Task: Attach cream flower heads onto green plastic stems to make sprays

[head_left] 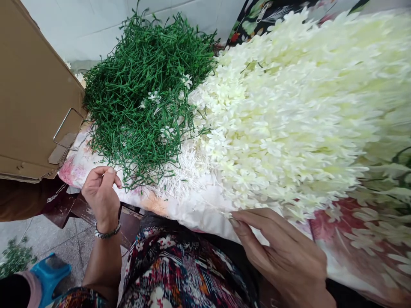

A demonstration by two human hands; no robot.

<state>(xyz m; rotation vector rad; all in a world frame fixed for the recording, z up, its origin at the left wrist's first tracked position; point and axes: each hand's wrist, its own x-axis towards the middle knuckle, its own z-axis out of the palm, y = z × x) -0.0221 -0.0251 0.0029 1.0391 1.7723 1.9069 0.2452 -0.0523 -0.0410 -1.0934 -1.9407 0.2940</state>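
Observation:
My left hand (102,194) is closed in a pinch at the lower left edge of a tangled heap of green plastic stems (144,90). Whatever its fingertips hold is too small to make out. On the right, my right hand (279,248) pinches thumb against forefinger over the cloth's front edge, with a tiny pale piece at the tips that I cannot name. Just beyond it spreads a large pile of cream-white artificial flower petals (282,115). Between the two heaps lie many thin white sticks (186,167). A few white blossoms (154,96) rest among the green stems.
A tall cardboard box (35,94) with a bent metal wire (62,124) stands at the left. Floral cloth (199,209) covers the work surface. Behind is a tiled wall (90,25). A blue stool (51,273) and some greenery (16,259) are on the floor.

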